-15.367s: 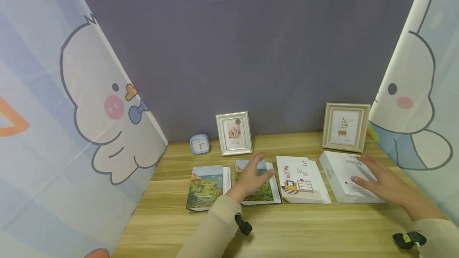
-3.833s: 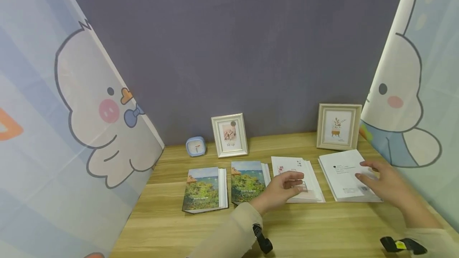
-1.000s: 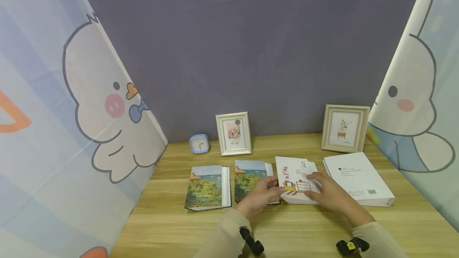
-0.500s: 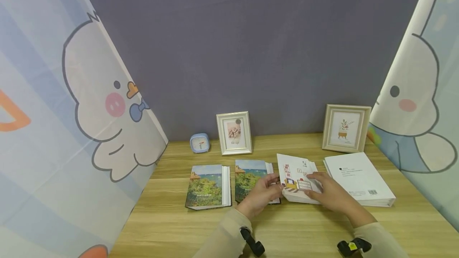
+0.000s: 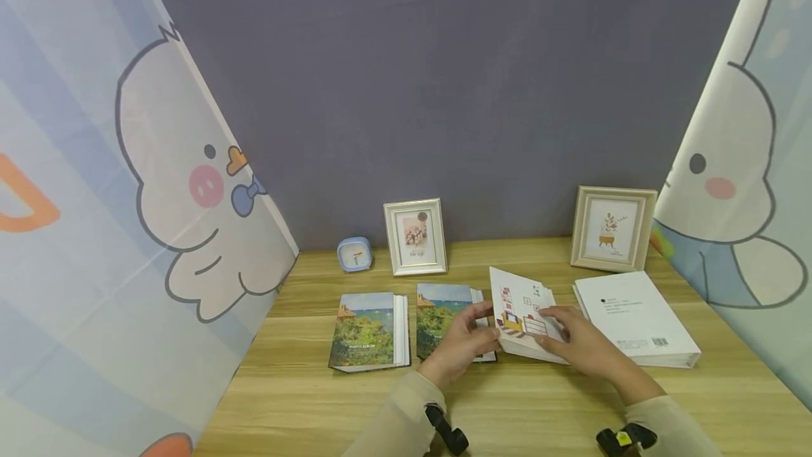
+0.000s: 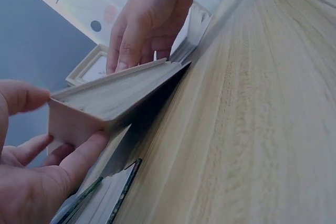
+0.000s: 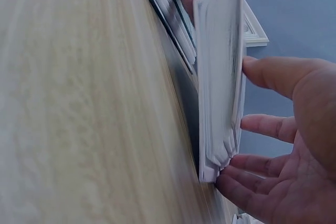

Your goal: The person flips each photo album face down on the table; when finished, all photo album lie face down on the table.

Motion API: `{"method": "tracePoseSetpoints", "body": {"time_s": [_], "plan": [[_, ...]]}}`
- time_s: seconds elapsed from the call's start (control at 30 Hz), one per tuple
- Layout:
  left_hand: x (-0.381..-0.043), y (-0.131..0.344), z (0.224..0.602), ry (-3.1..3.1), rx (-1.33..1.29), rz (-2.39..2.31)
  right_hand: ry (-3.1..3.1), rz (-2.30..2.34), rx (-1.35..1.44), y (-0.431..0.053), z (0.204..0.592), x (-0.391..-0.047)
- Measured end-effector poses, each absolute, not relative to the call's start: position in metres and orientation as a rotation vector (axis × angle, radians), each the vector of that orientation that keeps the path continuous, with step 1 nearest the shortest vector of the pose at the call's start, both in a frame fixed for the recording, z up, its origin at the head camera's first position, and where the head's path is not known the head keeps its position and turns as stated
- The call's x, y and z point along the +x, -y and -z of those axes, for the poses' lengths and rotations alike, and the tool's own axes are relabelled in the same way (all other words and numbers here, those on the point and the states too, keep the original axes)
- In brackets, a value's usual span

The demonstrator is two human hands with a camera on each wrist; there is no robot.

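A white photo album (image 5: 521, 302) with a drawn room on its cover is tilted, its left side raised off the table and its right side low. My left hand (image 5: 462, 344) grips its spine, fingers at the upper and lower edges, as the left wrist view shows. My right hand (image 5: 586, 344) rests thumb and fingertips on the cover and the page-side edge, fingers spread in the right wrist view. Just left lies a landscape-covered photo album (image 5: 443, 302), partly hidden by my left hand. A larger white album (image 5: 634, 316) lies barcode side up beyond my right hand.
Another landscape photo album (image 5: 364, 330) lies at the left on the wooden table (image 5: 304, 415). Behind stand a small blue clock (image 5: 354, 254), a silvery picture frame (image 5: 416, 237) and a beige picture frame (image 5: 612, 229). A dark cloth (image 5: 444, 90) hangs at the back.
Over the last second the illustrated album's left side has risen. Earlier my right hand was at the larger white album, which has since been turned over and straightened.
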State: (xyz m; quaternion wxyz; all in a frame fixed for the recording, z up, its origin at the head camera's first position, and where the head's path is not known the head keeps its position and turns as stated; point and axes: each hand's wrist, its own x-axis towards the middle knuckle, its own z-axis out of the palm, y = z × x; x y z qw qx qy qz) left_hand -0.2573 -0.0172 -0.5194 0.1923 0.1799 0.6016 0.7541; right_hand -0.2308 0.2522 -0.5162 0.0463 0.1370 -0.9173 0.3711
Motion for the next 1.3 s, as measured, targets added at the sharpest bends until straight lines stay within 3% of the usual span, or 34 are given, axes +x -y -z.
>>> {"method": "tracePoseSetpoints", "body": {"time_s": [1.3], "plan": [[-0.2583,0.0221,0.5177,-1.711,0.616,-2.145,2.676,-1.491,0.491,-0.2434,0.5196,-0.2304]]}}
